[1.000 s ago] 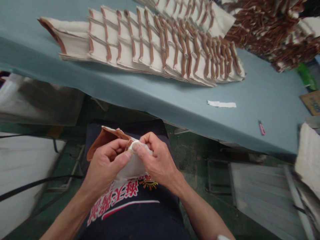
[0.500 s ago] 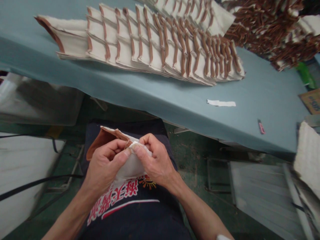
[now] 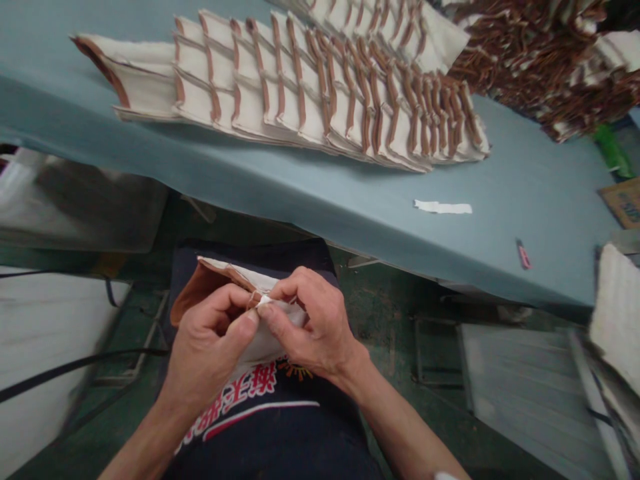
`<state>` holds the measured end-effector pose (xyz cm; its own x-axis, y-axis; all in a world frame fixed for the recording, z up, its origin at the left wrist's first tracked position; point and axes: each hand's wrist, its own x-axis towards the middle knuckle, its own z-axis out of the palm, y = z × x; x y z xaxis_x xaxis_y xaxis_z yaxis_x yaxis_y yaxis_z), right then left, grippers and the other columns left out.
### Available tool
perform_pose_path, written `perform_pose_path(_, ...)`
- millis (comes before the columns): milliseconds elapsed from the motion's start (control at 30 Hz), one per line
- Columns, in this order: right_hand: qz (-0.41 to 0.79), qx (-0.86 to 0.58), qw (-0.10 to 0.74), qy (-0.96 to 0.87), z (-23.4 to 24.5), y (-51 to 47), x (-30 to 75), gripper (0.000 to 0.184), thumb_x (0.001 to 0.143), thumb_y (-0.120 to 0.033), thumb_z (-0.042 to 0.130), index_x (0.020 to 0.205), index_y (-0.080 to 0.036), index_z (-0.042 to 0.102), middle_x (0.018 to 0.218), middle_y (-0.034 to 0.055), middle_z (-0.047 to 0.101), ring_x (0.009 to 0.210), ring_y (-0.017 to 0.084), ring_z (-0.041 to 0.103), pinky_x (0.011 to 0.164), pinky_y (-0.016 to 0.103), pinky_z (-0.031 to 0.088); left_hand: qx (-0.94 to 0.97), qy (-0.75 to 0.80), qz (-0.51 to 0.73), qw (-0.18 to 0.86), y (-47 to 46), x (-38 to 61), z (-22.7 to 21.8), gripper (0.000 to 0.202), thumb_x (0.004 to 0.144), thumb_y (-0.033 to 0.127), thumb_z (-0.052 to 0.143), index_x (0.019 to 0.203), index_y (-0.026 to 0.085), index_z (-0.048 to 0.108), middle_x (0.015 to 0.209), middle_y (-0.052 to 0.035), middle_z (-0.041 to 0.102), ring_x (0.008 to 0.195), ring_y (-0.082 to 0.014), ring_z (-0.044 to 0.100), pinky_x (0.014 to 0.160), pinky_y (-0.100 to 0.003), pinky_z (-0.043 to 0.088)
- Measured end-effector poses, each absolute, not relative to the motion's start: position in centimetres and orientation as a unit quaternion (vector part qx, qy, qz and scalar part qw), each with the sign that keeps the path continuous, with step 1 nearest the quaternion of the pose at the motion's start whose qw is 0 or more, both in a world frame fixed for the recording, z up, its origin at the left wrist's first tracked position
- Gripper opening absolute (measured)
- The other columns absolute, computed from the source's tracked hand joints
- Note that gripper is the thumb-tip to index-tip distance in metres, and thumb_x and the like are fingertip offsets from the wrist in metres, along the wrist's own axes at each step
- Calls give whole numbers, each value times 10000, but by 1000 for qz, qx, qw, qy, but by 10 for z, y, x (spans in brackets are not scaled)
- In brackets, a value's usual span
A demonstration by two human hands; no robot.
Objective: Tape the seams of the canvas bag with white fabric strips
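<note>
A sewn fabric piece (image 3: 193, 293), white on one face and brown on the other, lies over my lap on a dark apron (image 3: 280, 440). My left hand (image 3: 210, 340) pinches its edge between thumb and fingers. Close against it, my right hand (image 3: 310, 320) is closed on the same edge, thumb and forefinger pressed together. Between the fingertips a small white bit and some loose brown threads show. What exactly each fingertip grips is partly hidden by the fingers.
On the blue-covered table (image 3: 350, 200) lies a long overlapping row of white pieces with brown edges (image 3: 300, 87). A brown and white heap (image 3: 540, 67) is behind. A white strip (image 3: 443, 207) and a small pink cutter (image 3: 523, 255) lie to the right. A plastic bin (image 3: 75, 200) stands left.
My right hand has turned slightly, its fingers curling further over the fabric edge. My left hand has shifted a little down, and the loose threads show more clearly.
</note>
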<state>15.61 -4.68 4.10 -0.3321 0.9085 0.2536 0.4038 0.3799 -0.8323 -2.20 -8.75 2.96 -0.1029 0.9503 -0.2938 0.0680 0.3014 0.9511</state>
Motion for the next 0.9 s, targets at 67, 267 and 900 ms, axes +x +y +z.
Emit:
perform_pose_path(67, 351, -437, 369, -741, 40, -47, 155, 242, 1056, -403, 625, 881, -247, 687, 795, 32, 707, 713, 192, 626, 773, 354, 550, 420, 614, 413, 526, -88, -22, 32, 248, 845, 447, 804, 786, 209, 767, 675, 17, 706, 549, -149, 559, 491, -231, 413)
perform_pose_path(267, 400, -430, 360, -725, 37, -49, 154, 237, 1056, -394, 615, 889, -244, 693, 810, 29, 724, 702, 180, 622, 764, 336, 561, 405, 622, 420, 522, -88, -19, 37, 231, 813, 444, 782, 784, 218, 741, 671, 17, 680, 530, -148, 544, 481, -237, 414)
perform_pose_path(900, 557, -526, 283, -577, 36, -51, 145, 259, 893, -463, 713, 820, -247, 591, 742, -34, 632, 665, 152, 530, 659, 294, 429, 356, 640, 472, 491, -109, -7, 19, 141, 892, 336, 727, 800, 229, 735, 624, 54, 658, 538, -134, 521, 520, -235, 406)
